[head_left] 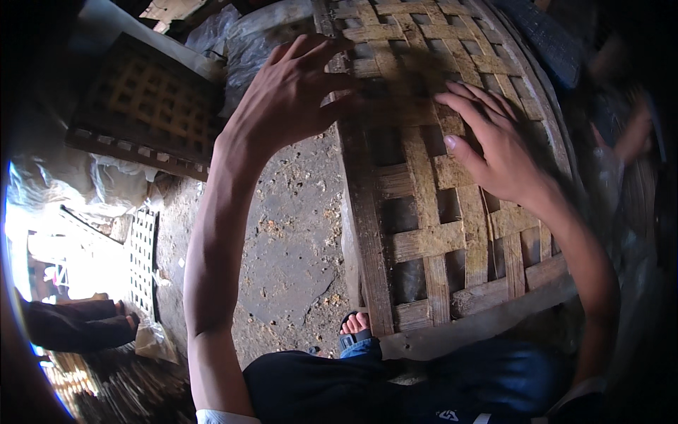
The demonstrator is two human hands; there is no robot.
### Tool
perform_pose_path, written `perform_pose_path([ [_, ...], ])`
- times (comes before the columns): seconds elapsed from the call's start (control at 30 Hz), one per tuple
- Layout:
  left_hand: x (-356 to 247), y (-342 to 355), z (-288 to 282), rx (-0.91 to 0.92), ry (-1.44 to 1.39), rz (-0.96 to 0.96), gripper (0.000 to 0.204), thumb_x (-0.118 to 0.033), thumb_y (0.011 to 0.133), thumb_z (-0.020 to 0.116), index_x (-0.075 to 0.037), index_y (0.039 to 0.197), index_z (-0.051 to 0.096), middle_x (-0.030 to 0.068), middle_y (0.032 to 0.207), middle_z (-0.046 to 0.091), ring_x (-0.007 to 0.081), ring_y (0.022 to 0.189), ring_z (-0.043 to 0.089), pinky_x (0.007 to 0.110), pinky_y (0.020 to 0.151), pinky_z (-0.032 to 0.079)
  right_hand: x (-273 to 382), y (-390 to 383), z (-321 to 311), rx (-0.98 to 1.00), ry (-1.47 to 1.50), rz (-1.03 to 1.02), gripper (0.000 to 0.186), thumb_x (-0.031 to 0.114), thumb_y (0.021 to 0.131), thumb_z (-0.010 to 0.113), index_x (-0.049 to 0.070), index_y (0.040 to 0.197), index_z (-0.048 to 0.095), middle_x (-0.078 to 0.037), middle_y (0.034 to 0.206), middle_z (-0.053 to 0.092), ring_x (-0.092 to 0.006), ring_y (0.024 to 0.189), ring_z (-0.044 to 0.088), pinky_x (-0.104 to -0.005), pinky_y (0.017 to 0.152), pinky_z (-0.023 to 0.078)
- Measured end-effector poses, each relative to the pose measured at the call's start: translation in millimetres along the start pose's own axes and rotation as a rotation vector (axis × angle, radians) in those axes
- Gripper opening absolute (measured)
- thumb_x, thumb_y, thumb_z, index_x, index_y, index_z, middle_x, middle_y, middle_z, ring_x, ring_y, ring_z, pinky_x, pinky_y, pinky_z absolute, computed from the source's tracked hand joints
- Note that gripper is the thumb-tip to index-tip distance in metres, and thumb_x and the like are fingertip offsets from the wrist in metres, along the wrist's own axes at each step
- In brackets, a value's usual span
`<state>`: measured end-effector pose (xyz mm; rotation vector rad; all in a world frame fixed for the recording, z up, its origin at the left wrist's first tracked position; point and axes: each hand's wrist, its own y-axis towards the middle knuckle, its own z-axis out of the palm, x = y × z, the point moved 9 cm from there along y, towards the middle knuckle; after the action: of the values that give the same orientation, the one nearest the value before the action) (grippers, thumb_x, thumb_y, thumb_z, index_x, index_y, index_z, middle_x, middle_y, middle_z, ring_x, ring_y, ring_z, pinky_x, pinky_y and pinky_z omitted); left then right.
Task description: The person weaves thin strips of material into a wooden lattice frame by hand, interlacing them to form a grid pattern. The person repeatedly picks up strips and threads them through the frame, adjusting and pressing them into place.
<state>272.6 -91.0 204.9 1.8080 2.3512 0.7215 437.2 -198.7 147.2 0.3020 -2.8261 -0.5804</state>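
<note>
A large woven bamboo lattice tray (424, 244) in a wooden frame lies in front of me, its slats stained and worn. My left hand (300, 88) reaches over its left frame rail with spread, slightly curled fingers and nothing in them. Whether those fingertips touch the slats I cannot tell. Over the right half of the lattice, my right hand (491, 141) is open, palm down, its fingers stretched toward the middle. A dark shadow falls on the slats between the two hands.
Another lattice tray (152, 106) leans at the upper left, near clear plastic sheeting (261, 49). A pale lattice panel (142, 258) stands farther down. Dirty floor (289, 233) strewn with crumbs runs along the left. My sandalled foot (355, 325) is by the tray's near corner. Another person's dark-clothed legs (78, 324) show at lower left.
</note>
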Motion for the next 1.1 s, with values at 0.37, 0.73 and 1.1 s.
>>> perform_pose_path([
  [0.37, -24, 21, -8, 0.038, -0.056, 0.049, 0.018, -0.027, 0.085, 0.077, -0.009, 0.083, 0.072, 0.0075, 0.126, 0.062, 0.0269, 0.128, 0.049, 0.042, 0.110, 0.039, 0, -1, -1, -0.039, -0.030, -0.016, 0.048, 0.032, 0.097, 0.059, 0.010, 0.139, 0.052, -0.017, 0.144, 0.053, -0.0366, 0.137, 0.046, -0.0491, 0.115, 0.033],
  [0.73, 1, 18, 31, 0.305, -0.133, -0.088, 0.007, -0.013, 0.092, 0.067, -0.012, 0.097, 0.071, 0.0065, 0.125, 0.055, 0.0279, 0.126, 0.046, 0.045, 0.108, 0.038, -2, -2, 5, -0.045, 0.016, -0.013, 0.050, 0.030, 0.096, 0.061, 0.008, 0.139, 0.051, -0.020, 0.144, 0.051, -0.0381, 0.138, 0.043, -0.0515, 0.117, 0.028],
  [1.1, 97, -23, 15, -0.085, -0.519, -0.516, 0.029, -0.031, 0.103, 0.054, -0.003, 0.111, 0.060, 0.0113, 0.086, 0.061, 0.0287, 0.079, 0.059, 0.037, 0.077, 0.048, -1, 0, -4, -0.014, -0.058, 0.034, 0.049, 0.028, 0.092, 0.062, 0.011, 0.137, 0.052, -0.018, 0.139, 0.056, -0.0331, 0.136, 0.048, -0.0502, 0.114, 0.031],
])
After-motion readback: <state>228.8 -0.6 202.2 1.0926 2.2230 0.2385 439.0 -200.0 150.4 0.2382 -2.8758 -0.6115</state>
